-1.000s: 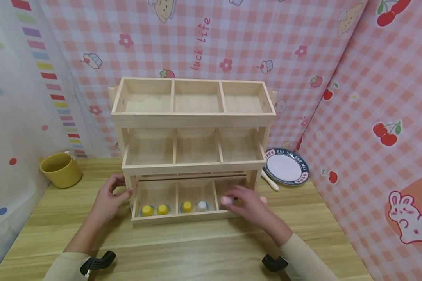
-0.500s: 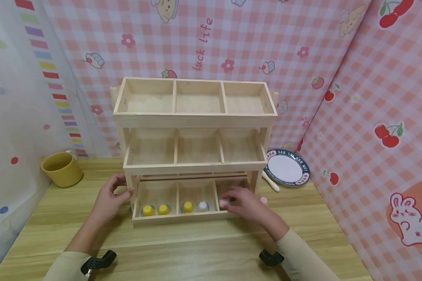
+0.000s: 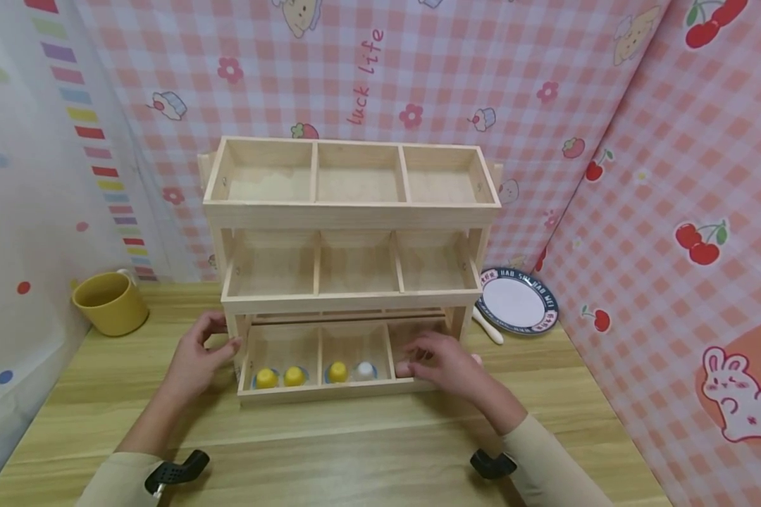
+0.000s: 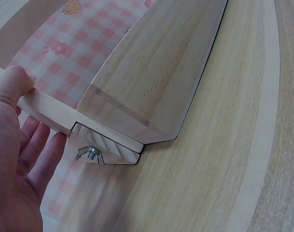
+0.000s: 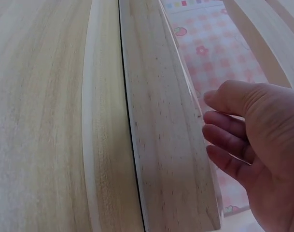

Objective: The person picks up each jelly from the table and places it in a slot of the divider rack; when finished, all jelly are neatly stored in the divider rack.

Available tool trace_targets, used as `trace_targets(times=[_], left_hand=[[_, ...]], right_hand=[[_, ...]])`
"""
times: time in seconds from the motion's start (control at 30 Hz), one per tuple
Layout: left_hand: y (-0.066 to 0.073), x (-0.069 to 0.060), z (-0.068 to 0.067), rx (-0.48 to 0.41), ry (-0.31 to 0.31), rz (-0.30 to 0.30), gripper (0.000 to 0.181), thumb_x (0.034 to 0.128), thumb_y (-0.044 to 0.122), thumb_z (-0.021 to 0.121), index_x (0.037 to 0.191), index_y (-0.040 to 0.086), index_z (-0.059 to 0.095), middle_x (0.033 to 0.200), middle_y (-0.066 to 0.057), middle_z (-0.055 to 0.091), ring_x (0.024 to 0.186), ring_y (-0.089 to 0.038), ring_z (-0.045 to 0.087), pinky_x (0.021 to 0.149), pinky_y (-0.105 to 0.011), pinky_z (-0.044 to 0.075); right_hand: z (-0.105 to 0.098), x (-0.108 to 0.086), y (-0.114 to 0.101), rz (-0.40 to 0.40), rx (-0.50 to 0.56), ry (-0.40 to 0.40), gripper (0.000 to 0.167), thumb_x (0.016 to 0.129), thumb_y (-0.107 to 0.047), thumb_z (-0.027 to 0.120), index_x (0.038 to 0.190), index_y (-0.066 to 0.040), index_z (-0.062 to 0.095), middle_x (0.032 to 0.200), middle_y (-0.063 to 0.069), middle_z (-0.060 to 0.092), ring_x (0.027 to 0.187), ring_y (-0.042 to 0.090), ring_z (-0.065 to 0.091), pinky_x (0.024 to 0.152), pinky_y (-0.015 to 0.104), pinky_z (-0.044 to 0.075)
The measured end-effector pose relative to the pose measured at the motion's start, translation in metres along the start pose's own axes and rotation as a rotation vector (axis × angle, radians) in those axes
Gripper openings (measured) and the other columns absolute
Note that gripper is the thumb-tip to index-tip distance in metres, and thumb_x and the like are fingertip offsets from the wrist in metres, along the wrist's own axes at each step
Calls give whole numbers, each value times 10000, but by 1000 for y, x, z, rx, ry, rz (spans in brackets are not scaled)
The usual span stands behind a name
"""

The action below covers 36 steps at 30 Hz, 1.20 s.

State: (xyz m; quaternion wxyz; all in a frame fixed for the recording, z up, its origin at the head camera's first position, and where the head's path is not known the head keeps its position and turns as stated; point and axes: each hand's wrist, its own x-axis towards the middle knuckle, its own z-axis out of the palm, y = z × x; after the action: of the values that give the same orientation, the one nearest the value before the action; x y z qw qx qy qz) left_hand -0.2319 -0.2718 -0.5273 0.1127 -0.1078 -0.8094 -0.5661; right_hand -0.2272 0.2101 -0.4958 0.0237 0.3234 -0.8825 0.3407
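Note:
A three-tier wooden rack [image 3: 361,305] stands on the table, each tier split into three compartments. My left hand [image 3: 193,362] grips the rack's left side rail [image 4: 50,111], thumb above and fingers below. My right hand [image 3: 450,366] reaches into the lowest tier's right compartment. A small pink thing [image 3: 404,369] is at its thumb and partly covered; whether it is pinched I cannot tell. In the right wrist view the front board [image 5: 166,145] hides it. Small yellow knob-shaped things [image 3: 266,379] sit in the lowest left and middle compartments, with a white one [image 3: 364,370] in the middle.
At the back left stands a yellow mug [image 3: 110,304]. A blue-rimmed plate [image 3: 516,301] and a white handle [image 3: 487,325] lie right of the rack. Another pink thing [image 3: 477,359] shows behind my right hand. A wing nut [image 4: 91,153] juts from the rack's side.
My right hand has shifted slightly, and the pink thing at its thumb is lower, closer to the front board. My left hand has stayed on the rack.

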Motion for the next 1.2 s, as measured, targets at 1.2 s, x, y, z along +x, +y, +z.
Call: trace_targets(times=[1.2], left_hand=[[2,0,0,2,5,-5,387,1022,-19,753,1379,-32,605,1279,-204,647,1099,-5,604,833,-159,596]], right_hand=[[-44,-71,24,167,-66,276,210,976,-14,834,1181,-10,789,1127,117,754,977,234,692,827,446,626]])
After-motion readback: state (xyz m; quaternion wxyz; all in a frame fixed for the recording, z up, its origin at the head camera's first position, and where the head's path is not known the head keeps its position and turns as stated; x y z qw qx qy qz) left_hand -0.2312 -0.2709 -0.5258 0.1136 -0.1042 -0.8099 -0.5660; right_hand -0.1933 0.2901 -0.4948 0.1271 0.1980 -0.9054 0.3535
